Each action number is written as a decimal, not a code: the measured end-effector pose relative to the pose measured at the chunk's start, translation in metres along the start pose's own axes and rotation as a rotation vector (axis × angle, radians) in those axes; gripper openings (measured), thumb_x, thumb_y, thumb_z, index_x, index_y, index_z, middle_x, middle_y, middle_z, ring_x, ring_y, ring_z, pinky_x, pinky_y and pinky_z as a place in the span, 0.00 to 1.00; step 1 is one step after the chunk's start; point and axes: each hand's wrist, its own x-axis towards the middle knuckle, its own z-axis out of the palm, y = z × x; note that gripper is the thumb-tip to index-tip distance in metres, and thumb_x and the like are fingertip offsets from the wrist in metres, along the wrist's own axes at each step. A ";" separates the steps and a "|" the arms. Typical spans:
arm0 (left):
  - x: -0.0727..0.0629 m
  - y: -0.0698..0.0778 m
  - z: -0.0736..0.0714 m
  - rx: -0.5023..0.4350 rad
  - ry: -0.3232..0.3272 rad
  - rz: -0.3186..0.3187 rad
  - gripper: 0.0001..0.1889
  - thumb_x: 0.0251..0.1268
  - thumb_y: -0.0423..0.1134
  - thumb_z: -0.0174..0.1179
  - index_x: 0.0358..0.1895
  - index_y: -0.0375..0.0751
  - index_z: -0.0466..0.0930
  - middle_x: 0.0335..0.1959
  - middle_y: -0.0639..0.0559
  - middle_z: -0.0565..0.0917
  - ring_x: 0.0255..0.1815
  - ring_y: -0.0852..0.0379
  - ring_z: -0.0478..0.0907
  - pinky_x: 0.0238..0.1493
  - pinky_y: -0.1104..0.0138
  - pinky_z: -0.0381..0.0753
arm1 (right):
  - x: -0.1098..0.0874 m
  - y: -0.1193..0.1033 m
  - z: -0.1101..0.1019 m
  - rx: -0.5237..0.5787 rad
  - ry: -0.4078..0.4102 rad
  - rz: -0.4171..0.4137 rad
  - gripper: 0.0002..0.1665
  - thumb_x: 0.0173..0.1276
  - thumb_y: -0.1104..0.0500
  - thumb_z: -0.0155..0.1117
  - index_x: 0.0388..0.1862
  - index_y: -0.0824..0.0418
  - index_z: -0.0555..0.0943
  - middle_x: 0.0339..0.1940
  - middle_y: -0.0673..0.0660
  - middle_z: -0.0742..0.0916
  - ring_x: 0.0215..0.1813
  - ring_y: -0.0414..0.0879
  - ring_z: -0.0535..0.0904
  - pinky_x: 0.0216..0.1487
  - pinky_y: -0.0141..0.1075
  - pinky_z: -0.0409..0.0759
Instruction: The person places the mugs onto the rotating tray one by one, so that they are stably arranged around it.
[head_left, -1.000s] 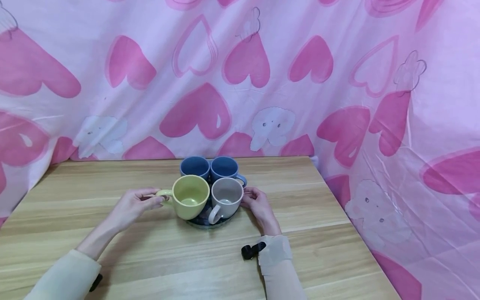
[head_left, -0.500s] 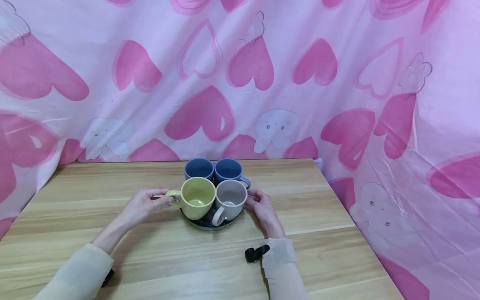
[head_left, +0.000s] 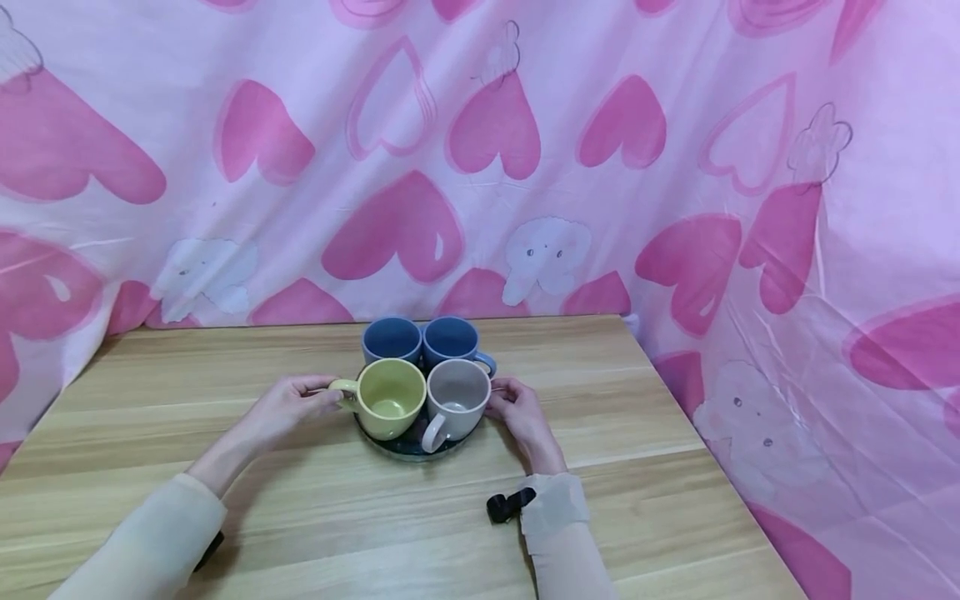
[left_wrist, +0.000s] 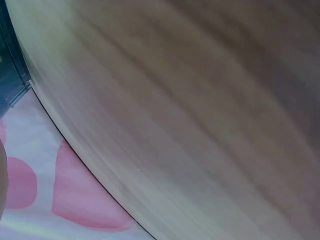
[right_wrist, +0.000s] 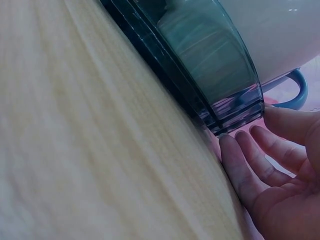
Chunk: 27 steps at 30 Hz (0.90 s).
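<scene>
A yellow-green mug (head_left: 391, 400) stands at the front left of a round dark tray (head_left: 408, 455) with clear walls. My left hand (head_left: 292, 407) pinches its handle from the left. Beside it on the tray is a pale grey mug (head_left: 454, 400), its handle turned to the front. Two blue mugs, one at left (head_left: 392, 339) and one at right (head_left: 450, 337), stand behind. At the tray's right side my right hand (head_left: 525, 421) holds the edge; in the right wrist view the thumb meets the tray's wall (right_wrist: 235, 107) and the fingertips its lower edge. The left hand's grip is outside the left wrist view.
Everything stands on a wooden table (head_left: 300, 517). A pink heart-patterned cloth (head_left: 480, 208) hangs behind it and along its right side. Black wrist devices sit at both cuffs, the right one (head_left: 510, 505) plainly visible.
The left hand has brought the yellow-green mug slightly down and right, closer to the grey mug's level on the tray. The right hand stays at the tray's edge.
</scene>
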 end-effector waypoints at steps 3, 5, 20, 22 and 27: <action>0.002 -0.002 -0.001 -0.036 -0.020 -0.009 0.18 0.71 0.35 0.59 0.58 0.26 0.77 0.46 0.51 0.86 0.47 0.61 0.82 0.51 0.65 0.81 | 0.000 0.001 0.001 0.009 0.000 -0.008 0.13 0.68 0.71 0.61 0.50 0.72 0.77 0.40 0.62 0.84 0.40 0.48 0.83 0.48 0.40 0.84; 0.002 -0.003 -0.002 -0.048 -0.033 -0.014 0.18 0.71 0.34 0.58 0.58 0.25 0.76 0.46 0.51 0.86 0.47 0.61 0.82 0.52 0.66 0.81 | 0.000 0.003 0.002 0.019 0.001 -0.011 0.12 0.68 0.71 0.61 0.50 0.72 0.77 0.40 0.62 0.84 0.40 0.48 0.83 0.48 0.40 0.84; 0.005 0.006 0.006 0.269 -0.041 -0.016 0.19 0.73 0.39 0.57 0.60 0.32 0.77 0.54 0.44 0.83 0.54 0.61 0.77 0.55 0.74 0.75 | 0.001 0.003 0.004 0.009 0.002 -0.020 0.13 0.68 0.71 0.61 0.50 0.73 0.77 0.38 0.61 0.84 0.38 0.47 0.83 0.46 0.39 0.84; 0.006 0.009 0.009 0.306 -0.031 0.013 0.18 0.74 0.37 0.55 0.60 0.31 0.77 0.53 0.43 0.83 0.54 0.57 0.78 0.55 0.70 0.77 | 0.001 0.002 0.003 0.008 0.004 -0.019 0.13 0.67 0.71 0.61 0.50 0.73 0.78 0.39 0.61 0.84 0.38 0.47 0.83 0.47 0.39 0.84; 0.012 0.015 0.016 0.460 0.004 0.115 0.13 0.73 0.31 0.54 0.55 0.31 0.80 0.47 0.43 0.85 0.46 0.53 0.82 0.48 0.61 0.83 | 0.000 0.000 0.001 -0.001 0.013 -0.016 0.13 0.67 0.72 0.61 0.50 0.72 0.78 0.39 0.61 0.85 0.39 0.47 0.83 0.47 0.40 0.84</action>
